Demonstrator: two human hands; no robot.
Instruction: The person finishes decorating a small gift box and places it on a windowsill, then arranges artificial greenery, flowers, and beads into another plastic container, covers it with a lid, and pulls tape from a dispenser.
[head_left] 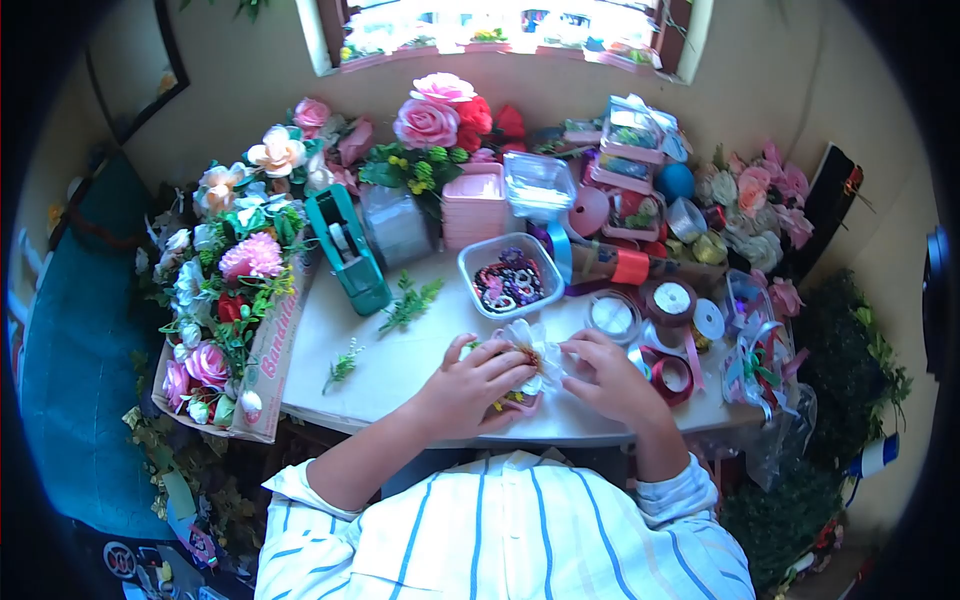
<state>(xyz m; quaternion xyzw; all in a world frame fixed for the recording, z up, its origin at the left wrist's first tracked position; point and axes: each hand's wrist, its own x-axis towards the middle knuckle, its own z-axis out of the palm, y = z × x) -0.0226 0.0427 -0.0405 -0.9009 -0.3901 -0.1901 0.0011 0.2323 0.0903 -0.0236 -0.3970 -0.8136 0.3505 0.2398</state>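
Observation:
Near the front edge of the table, my left hand [485,375] curls over a small pink tray [521,405] with yellow bits of flower in it. A white sheer flower-like bow [541,352] with a brown-gold centre sits at the tray, between my two hands. My right hand [608,374] is closed at the bow's right edge, thumb and fingers drawn together on it. My left fingers hide much of the tray. Left of my hands lie a small white-flowered sprig [343,368] and a green fern sprig [410,303].
Behind my hands stands a clear tub [510,278] of hair ties. A green tape dispenser [347,250] and a carton of artificial flowers [272,370] are on the left. Ribbon spools [671,300] and a ribbon-filled box [750,350] crowd the right. Stacked pink trays [474,207] stand behind.

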